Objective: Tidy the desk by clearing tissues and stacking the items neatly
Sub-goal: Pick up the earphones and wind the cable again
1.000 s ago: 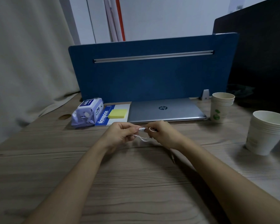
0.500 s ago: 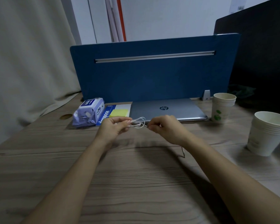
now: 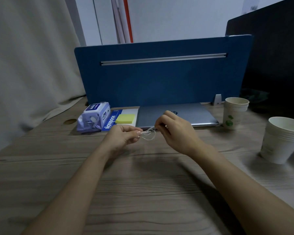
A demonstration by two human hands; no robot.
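Since half a second ago, both hands shifted slightly right, white cable [image 3: 148,134] loops now hanging lower between them. Held above wooden desk [image 3: 143,192], just in front of closed laptop [image 3: 176,116]. Left hand [image 3: 121,137] pinched closed on cable's left end; right hand [image 3: 175,130] pinched on its right side, fingers curled. Far left: wet-wipes pack [image 3: 93,117] beside blue notebook [image 3: 111,122] bearing yellow sticky notes [image 3: 125,118]. Behind, blue divider panel [image 3: 159,78]. Right: paper cup stack [image 3: 234,112] and nearer, larger cup stack [image 3: 282,139].
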